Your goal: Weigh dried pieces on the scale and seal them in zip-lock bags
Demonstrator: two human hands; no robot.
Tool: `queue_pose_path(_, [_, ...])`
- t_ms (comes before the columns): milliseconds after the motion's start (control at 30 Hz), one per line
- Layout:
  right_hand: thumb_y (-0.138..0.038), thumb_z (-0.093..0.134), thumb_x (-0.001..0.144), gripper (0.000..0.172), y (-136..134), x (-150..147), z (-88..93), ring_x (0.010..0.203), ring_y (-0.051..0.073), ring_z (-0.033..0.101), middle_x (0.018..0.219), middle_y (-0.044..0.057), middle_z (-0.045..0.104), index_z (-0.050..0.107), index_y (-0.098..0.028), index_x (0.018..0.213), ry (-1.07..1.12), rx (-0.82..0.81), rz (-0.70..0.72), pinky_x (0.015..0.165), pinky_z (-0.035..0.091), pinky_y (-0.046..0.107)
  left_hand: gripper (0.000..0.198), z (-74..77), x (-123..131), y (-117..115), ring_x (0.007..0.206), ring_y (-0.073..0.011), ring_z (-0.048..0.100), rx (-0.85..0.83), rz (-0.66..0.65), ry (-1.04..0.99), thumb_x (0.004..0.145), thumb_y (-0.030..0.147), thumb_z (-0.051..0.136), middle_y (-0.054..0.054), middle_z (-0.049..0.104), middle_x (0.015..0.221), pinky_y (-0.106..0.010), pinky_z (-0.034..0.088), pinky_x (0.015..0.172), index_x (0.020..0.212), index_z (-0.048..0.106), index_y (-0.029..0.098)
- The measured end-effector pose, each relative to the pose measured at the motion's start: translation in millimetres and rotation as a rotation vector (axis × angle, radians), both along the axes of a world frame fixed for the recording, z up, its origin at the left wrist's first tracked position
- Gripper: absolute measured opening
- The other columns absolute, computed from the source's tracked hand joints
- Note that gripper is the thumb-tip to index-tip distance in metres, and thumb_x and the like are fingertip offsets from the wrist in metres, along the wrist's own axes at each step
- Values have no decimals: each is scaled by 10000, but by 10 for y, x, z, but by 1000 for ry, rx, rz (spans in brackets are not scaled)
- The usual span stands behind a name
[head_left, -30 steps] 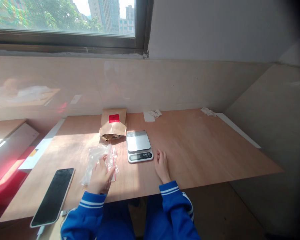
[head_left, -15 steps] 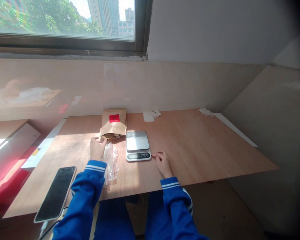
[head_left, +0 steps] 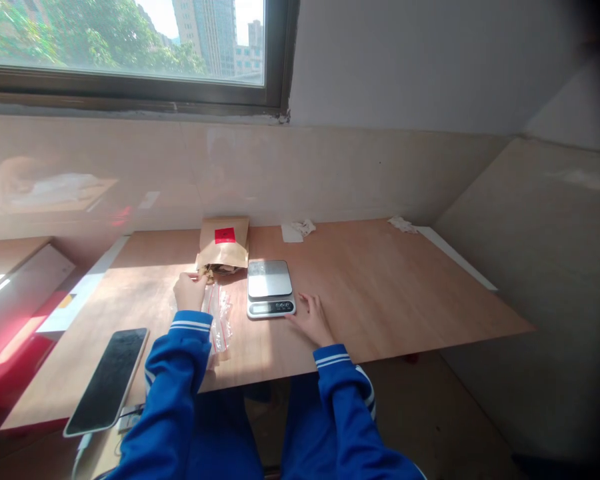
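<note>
My left hand [head_left: 189,291] is at the mouth of a brown paper bag [head_left: 230,253] that lies on its side with a red label. Its fingers are pinched on small, tan, lumpy dried pieces [head_left: 208,274], too small to name. Beneath that hand, clear zip bags [head_left: 221,323] with red seal lines lie flat. A kitchen scale [head_left: 270,283] with a metal plate stands right of the bags, its plate bare. My right hand [head_left: 313,321] is open at the scale's front right corner, thumb and fingers apart, the thumb close to the edge.
A phone [head_left: 107,380] lies at the table's front left edge, with a cable beside it. Crumpled white paper [head_left: 305,227] and more white scraps [head_left: 403,225] lie along the back of the wooden table [head_left: 380,287]. A window is above left.
My left hand has drawn slightly away from the bag's mouth, and tan pieces now show at its fingertips. My right hand's fingers have spread apart beside the scale.
</note>
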State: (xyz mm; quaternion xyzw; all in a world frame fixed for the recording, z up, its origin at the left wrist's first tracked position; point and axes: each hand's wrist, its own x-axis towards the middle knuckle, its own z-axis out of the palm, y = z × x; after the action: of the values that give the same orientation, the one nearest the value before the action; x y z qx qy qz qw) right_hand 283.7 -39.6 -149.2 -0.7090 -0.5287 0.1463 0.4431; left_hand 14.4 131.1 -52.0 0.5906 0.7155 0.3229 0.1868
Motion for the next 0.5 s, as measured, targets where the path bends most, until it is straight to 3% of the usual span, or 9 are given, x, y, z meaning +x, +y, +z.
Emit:
queue_pose_path(33, [-500, 734, 636, 732, -1, -16, 0, 1043, 268, 520, 1143, 98, 507, 485, -216, 1262, -45, -23, 7, 865, 475, 410, 247, 47, 15, -64, 903, -257, 628, 29, 19, -31, 709, 312, 607, -118, 677, 875, -379, 461, 850, 878, 599, 132])
queue_pose_path(100, [-508, 745, 621, 757, 1, -33, -10, 1098, 294, 488, 1166, 96, 502, 477, -235, 1274, -101, -57, 6, 917, 442, 453, 268, 140, 66, -183, 856, -223, 633, 100, 22, -101, 722, 326, 597, -92, 678, 878, -352, 475, 822, 916, 604, 142])
queue_pose_path(233, [-457, 683, 727, 496, 20, -13, -59, 1078, 280, 498, 1136, 94, 514, 581, -236, 1159, -96, -42, 29, 929, 441, 443, 301, 220, 292, -312, 844, -194, 626, 151, -117, -240, 745, 374, 579, -82, 683, 920, -319, 479, 809, 937, 629, 147])
queue_pose_path(367, [-381, 659, 768, 363, 36, 25, -114, 1067, 263, 513, 1120, 83, 522, 623, -238, 1100, -46, -1, 37, 933, 446, 434, 299, 84, 717, -276, 840, -207, 631, 80, -404, -389, 748, 385, 587, -97, 694, 890, -335, 486, 806, 892, 658, 133])
queue_pose_path(500, [-324, 623, 796, 319, 37, 46, -129, 1055, 239, 529, 1115, 76, 523, 625, -235, 1103, 22, 27, 48, 925, 464, 409, 254, -100, 1104, -204, 848, -223, 626, 75, -459, -409, 745, 359, 598, -114, 685, 872, -375, 471, 857, 848, 659, 136])
